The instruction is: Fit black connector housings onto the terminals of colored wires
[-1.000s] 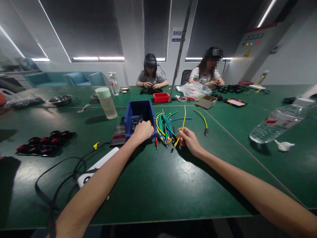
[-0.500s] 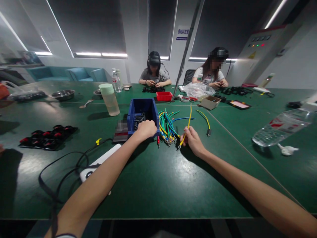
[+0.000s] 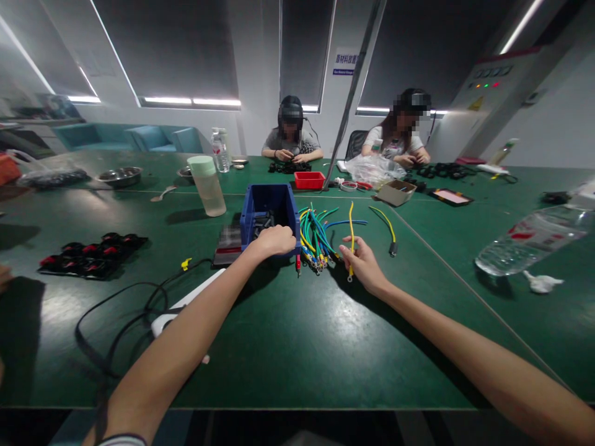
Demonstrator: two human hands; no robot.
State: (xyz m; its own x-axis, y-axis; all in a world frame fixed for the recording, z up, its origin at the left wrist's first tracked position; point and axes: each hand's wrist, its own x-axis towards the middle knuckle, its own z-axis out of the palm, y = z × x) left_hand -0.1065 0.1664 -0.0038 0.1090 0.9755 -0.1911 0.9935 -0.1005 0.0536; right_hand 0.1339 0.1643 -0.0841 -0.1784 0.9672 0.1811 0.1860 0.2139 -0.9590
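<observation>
My right hand (image 3: pixel 365 265) pinches a short yellow wire (image 3: pixel 352 238), which stands nearly upright with a metal ring terminal at its lower end. My left hand (image 3: pixel 277 240) reaches over the front of a blue bin (image 3: pixel 246 217); its fingers are hidden inside. Small black sleeve-like pieces (image 3: pixel 264 224) lie in the bin. Between my hands is a bundle of green, blue and yellow wires (image 3: pixel 316 238) with metal terminals. Another yellow wire (image 3: pixel 388 224), with a black piece on its end, lies apart to the right of my right hand.
A green-lidded bottle (image 3: pixel 209 189) stands left of the bin, with black packets (image 3: pixel 93 255) further left. A white device (image 3: pixel 195 294) with a black cord lies under my left forearm. A water bottle (image 3: pixel 530 238) lies at right. Two people sit across the table behind a red tray (image 3: pixel 310 180).
The yellow wire in my right hand has turned from a slant to nearly upright, its ring end moving right. My left hand stays at the bin.
</observation>
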